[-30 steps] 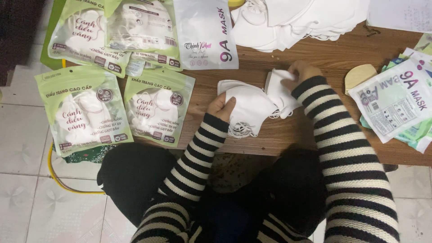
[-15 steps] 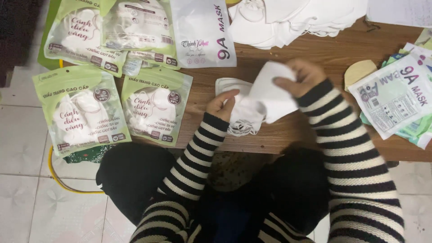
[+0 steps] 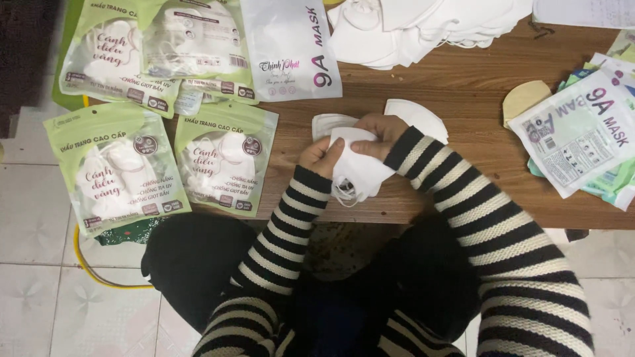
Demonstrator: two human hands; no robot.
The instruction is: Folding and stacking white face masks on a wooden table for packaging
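My left hand [image 3: 321, 157] and my right hand [image 3: 377, 134] both grip a small stack of folded white face masks [image 3: 360, 173] just above the near edge of a wooden table [image 3: 463, 92]. The right hand presses the top of the stack, the left holds its left side. Thin ear loops hang from the bottom of the stack. More white masks [image 3: 417, 118] lie flat on the table just behind the hands. Both arms wear black-and-white striped sleeves.
Green packets of masks [image 3: 116, 168] lie at the left, some overhanging the table edge. A white mask pouch [image 3: 291, 49] sits at the back, beside a heap of loose white masks [image 3: 423, 26]. Empty pouches [image 3: 582, 135] are stacked at the right. Tiled floor lies below.
My right hand lifted a white mask from the table, brought it left and down, and now presses it onto the stack that the left hand holds.
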